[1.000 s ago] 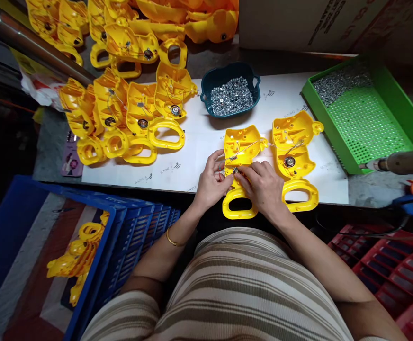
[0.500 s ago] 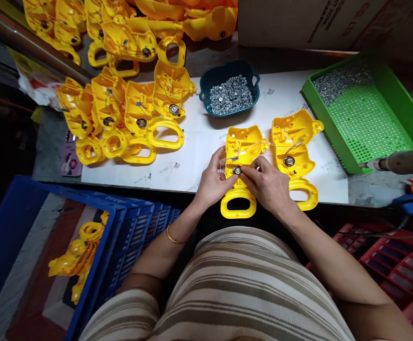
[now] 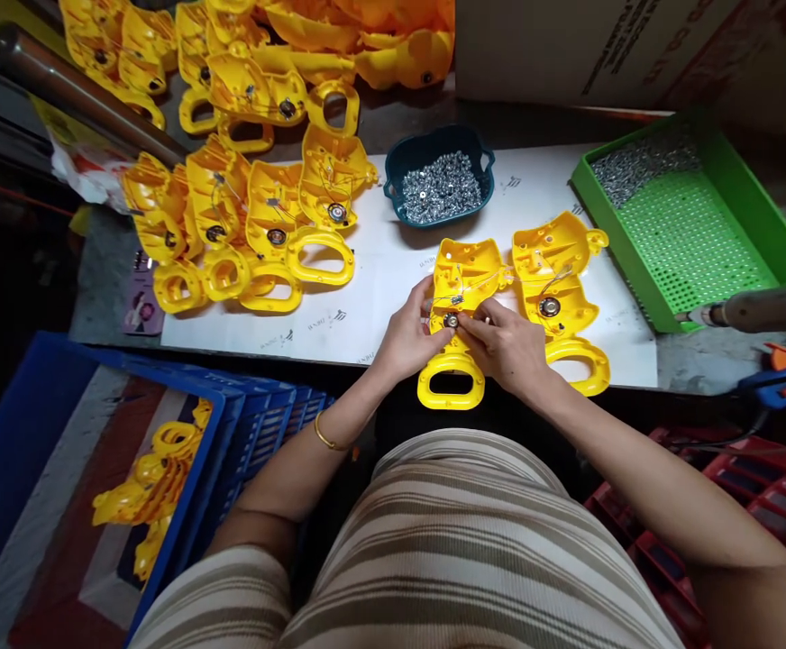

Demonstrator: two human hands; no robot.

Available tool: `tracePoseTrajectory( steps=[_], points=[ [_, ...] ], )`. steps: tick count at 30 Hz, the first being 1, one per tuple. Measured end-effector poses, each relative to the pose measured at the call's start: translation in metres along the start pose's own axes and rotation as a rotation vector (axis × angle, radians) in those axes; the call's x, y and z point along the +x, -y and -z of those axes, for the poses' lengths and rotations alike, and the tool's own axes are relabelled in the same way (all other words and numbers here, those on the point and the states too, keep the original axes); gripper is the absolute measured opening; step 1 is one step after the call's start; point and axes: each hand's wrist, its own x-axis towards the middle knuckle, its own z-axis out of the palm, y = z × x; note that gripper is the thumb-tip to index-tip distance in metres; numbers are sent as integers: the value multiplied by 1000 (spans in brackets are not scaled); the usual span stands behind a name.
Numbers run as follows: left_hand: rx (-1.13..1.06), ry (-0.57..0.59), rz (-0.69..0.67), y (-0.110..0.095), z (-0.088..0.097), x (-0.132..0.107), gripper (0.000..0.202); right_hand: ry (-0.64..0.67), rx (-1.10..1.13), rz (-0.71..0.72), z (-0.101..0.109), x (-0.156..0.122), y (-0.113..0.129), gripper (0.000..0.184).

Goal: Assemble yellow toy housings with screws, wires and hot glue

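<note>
A yellow plastic shell half (image 3: pixel 464 270) with a looped handle lies on the white sheet at the table's near edge. My left hand (image 3: pixel 406 338) grips its left side, fingers curled around the edge. My right hand (image 3: pixel 509 347) pinches at a small round speaker (image 3: pixel 451 320) and thin wires seated in the middle of the shell. A second yellow shell half (image 3: pixel 555 288) with its own speaker lies just to the right, joined by wires.
A dark teal bowl (image 3: pixel 393 171) of small metal screws sits behind the shells. A green perforated tray (image 3: pixel 697 234) with screws stands at right, a screwdriver tool (image 3: pixel 758 311) beside it. Many yellow shells (image 3: pixel 244 207) pile at left. A blue crate (image 3: pixel 183 451) and a red crate (image 3: pixel 758 505) flank my lap.
The shell has slid slightly left and toward me. My right hand's fingers moved from covering the speaker to pinching beside it; my left hand stays on the shell's left side.
</note>
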Motion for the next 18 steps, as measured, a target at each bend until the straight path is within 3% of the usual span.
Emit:
tracePoseTrajectory(
  steps=[8,15,18],
  points=[
    [-15,0,-49,5,-2,10,80,107,-59,-18,1,5,7,34],
    [-167,120,134,-4,16,8,85,56,-62,-47,15,9,5,33],
    [-168,103,216,-9,31,-3,79,-24,-9,-62,20,4,2,33]
  ],
)
